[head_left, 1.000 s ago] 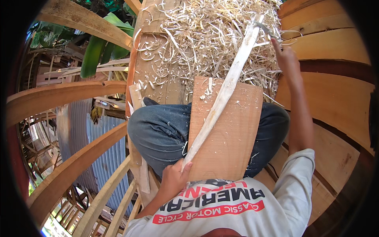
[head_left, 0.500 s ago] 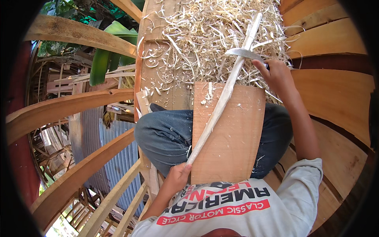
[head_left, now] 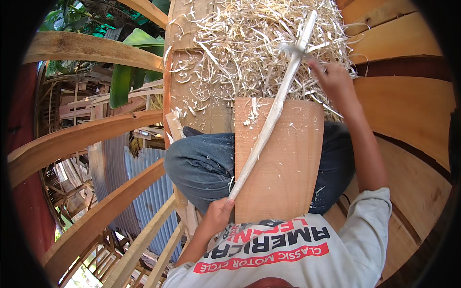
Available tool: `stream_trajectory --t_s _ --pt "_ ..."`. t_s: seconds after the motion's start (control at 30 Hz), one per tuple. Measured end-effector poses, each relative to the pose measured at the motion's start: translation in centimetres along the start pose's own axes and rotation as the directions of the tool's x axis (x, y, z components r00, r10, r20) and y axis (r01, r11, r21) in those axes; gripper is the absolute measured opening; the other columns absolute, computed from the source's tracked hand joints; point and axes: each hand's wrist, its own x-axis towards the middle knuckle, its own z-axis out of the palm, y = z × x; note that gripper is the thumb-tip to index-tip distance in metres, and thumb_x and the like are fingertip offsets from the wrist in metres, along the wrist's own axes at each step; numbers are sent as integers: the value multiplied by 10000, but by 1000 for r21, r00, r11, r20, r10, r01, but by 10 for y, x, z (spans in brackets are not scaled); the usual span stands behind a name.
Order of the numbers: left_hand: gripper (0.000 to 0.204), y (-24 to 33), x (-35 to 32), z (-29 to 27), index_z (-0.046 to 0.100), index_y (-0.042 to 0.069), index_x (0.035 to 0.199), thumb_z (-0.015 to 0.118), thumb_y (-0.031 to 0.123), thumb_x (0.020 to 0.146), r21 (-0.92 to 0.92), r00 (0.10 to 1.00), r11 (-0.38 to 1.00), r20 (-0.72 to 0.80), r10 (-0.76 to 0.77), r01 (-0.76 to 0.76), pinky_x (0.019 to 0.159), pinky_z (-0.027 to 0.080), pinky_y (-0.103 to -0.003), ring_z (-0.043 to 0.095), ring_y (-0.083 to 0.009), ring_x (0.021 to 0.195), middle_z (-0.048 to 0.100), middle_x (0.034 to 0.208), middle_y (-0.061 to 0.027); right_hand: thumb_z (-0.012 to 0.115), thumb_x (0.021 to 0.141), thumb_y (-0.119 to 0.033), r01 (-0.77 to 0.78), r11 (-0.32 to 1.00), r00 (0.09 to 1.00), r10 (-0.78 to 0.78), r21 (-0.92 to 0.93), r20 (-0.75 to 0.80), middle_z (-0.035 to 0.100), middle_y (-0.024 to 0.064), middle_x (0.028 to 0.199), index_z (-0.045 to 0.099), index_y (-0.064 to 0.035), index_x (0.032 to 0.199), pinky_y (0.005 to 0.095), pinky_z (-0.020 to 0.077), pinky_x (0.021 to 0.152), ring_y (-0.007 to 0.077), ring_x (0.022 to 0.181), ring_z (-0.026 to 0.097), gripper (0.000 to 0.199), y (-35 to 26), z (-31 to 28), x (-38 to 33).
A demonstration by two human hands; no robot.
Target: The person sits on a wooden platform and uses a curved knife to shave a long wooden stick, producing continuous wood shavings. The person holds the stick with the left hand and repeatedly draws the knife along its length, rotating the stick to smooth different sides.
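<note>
A long pale peeled stick [head_left: 269,120] lies slantwise across a flat wooden board [head_left: 288,168] resting on my lap. My left hand [head_left: 218,213] grips the stick's near end by my belly. My right hand [head_left: 333,79] is out past the board's far edge, closed on a knife whose metal blade [head_left: 293,48] crosses the stick near its far end. A thin curl of wood hangs at the blade.
A heap of pale wood shavings [head_left: 240,48] covers the planks ahead. Wooden plank flooring [head_left: 408,105] runs on the right. Curved wooden rails [head_left: 86,134] bound the left, with corrugated metal sheet [head_left: 120,177] and green leaves [head_left: 129,72] below and beyond.
My right hand and the blade have drawn back along the stick toward me from its far tip. The left hand keeps its grip on the near end.
</note>
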Motion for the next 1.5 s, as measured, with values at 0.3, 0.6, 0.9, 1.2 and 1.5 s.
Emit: stream_trajectory --t_s 0.3,0.6,0.9,1.2,1.5 --pt "484 -13 8 -4 477 -10 722 378 371 1005 -96 997 995 75 8 -1 491 324 -281 367 -71 578 388 568 8 436 909 -605 -93 984 992 104 154 -65 461 172 500 548 53 639 418 397 521 289 472 455 719 38 10 13" --pt "447 -3 11 -15 393 86 676 364 379 1013 -307 978 944 200 -62 123 458 265 -224 298 -55 505 329 584 57 456 893 -604 -225 919 972 233 324 15 514 199 538 583 53 653 421 428 560 334 532 525 711 17 -9 -15" --pt "480 5 8 -9 395 77 662 345 402 1012 -163 991 986 135 -19 41 451 277 -232 321 -54 508 355 562 43 452 829 -701 58 998 997 -59 23 46 611 198 612 661 -3 664 440 509 582 348 612 636 747 -5 -2 -35" --pt "502 6 6 -5 402 71 668 342 438 1005 -153 994 988 106 -14 30 454 290 -235 340 -61 512 373 576 42 372 793 -791 -83 990 997 83 -110 -10 624 190 646 615 4 622 430 523 579 321 634 653 848 28 1 7" --pt "482 17 8 -7 393 84 670 325 414 1015 -221 986 969 145 -78 109 443 254 -221 302 -50 498 343 573 53 422 805 -756 -188 976 982 185 -106 -37 640 204 676 665 5 714 443 521 620 340 672 661 804 18 5 17"
